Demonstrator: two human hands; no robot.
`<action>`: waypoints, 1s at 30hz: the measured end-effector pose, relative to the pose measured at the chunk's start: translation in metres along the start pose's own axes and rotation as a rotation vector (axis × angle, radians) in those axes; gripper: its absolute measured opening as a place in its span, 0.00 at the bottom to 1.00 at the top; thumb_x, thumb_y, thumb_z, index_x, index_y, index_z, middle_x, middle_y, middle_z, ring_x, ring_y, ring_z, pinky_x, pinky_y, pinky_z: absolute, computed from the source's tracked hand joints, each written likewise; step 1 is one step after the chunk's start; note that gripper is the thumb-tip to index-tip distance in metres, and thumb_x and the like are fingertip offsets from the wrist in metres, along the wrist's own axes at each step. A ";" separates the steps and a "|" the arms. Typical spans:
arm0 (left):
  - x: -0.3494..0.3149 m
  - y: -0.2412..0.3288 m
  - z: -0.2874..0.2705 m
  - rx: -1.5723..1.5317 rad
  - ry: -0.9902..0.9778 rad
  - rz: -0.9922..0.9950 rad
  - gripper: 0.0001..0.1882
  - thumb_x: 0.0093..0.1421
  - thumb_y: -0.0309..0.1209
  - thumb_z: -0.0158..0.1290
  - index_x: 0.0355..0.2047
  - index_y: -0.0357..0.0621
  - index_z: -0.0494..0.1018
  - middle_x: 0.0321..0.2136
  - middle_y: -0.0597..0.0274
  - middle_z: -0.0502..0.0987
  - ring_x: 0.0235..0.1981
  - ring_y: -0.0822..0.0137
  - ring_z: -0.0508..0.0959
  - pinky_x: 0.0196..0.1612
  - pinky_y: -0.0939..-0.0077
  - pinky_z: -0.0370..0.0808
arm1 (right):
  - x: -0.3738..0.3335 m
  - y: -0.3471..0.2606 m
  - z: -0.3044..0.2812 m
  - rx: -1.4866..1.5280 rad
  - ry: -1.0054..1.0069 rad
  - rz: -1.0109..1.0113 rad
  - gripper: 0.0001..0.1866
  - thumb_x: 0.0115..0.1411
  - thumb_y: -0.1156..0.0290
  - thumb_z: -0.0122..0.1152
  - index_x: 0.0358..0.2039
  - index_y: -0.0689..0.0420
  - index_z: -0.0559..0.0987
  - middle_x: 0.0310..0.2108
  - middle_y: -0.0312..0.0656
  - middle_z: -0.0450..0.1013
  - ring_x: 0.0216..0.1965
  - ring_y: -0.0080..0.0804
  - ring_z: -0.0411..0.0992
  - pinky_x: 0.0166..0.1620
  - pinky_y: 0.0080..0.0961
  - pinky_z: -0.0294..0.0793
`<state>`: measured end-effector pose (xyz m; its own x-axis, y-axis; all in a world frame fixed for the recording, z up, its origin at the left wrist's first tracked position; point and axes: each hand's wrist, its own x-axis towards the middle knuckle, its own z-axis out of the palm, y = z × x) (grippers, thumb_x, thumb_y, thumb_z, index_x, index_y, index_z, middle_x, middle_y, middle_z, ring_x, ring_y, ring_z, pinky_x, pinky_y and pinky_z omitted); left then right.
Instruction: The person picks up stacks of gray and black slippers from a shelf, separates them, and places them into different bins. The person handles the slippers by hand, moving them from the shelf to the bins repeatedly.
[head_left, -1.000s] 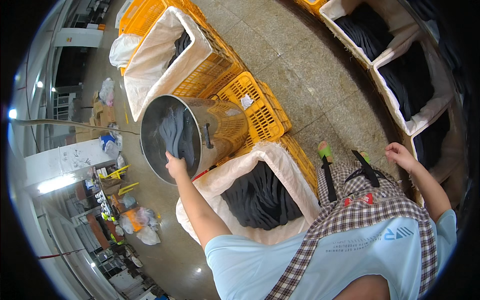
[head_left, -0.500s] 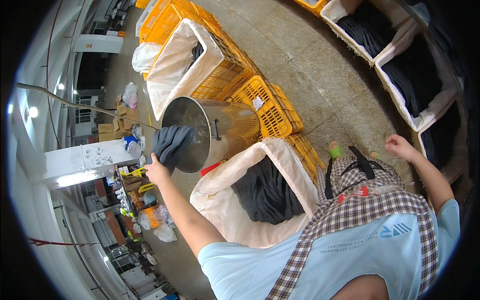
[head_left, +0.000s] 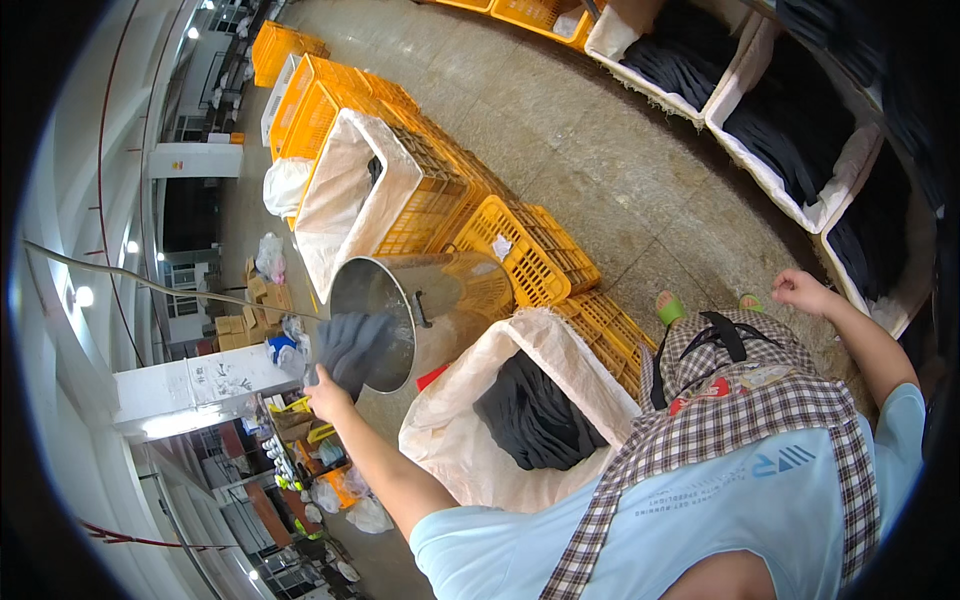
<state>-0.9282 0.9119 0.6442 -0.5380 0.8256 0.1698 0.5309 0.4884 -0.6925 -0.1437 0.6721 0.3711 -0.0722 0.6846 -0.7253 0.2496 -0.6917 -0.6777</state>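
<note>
My left hand [head_left: 328, 396] is stretched out to the left, closed on one end of a bundle of dark grey cloth pieces [head_left: 352, 345], long and sock-like, slightly blurred. The bundle hangs at the mouth of a shiny metal drum [head_left: 465, 300], in front of its opening. Below the drum, a crate lined with pale woven sheet [head_left: 440, 455] holds a heap of similar dark pieces [head_left: 535, 412]. Off to the right, my right hand [head_left: 802, 292] is raised with its fingers curled in and nothing seen in them, near the lined bins.
Yellow plastic crates [head_left: 520, 250] stand beside the drum, and another lined crate [head_left: 345, 205] is beyond it. Lined bins of dark pieces [head_left: 755, 140] run along the upper right. Cardboard boxes [head_left: 262, 300] and plastic bags [head_left: 272, 256] lie farther left.
The view has shifted, so crates and drum appear a little lower. My left hand still grips the bundle, which now blurs with motion at the drum's mouth. My right hand stays curled.
</note>
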 end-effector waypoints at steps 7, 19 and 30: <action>-0.045 0.007 -0.033 -0.129 0.090 -0.100 0.31 0.57 0.25 0.46 0.60 0.68 0.58 0.43 0.41 0.66 0.39 0.46 0.75 0.39 0.60 0.76 | 0.000 0.023 -0.010 -0.036 -0.004 -0.163 0.15 0.53 0.65 0.65 0.36 0.61 0.74 0.30 0.37 0.72 0.33 0.23 0.69 0.37 0.22 0.70; -0.202 0.221 -0.067 -1.918 -0.500 -0.256 0.33 0.53 0.32 0.59 0.56 0.54 0.56 0.42 0.52 0.72 0.38 0.50 0.75 0.26 0.58 0.77 | 0.033 -0.023 0.001 -0.148 -0.246 -0.419 0.29 0.57 0.53 0.59 0.48 0.64 0.70 0.44 0.50 0.72 0.46 0.39 0.71 0.47 0.31 0.71; -0.551 0.459 -0.132 -2.292 -1.726 -0.216 0.22 0.65 0.39 0.43 0.51 0.33 0.62 0.52 0.49 0.66 0.49 0.55 0.72 0.49 0.57 0.75 | 0.029 -0.020 0.036 0.714 0.172 -0.166 0.54 0.43 0.51 0.72 0.54 0.79 0.53 0.53 0.69 0.57 0.57 0.53 0.59 0.58 0.36 0.63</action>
<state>-0.3016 0.7184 0.3257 0.1572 0.6042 -0.7812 -0.5745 0.6994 0.4253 -0.1853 0.6979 0.3590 0.1126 0.7787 -0.6173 -0.4424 -0.5170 -0.7328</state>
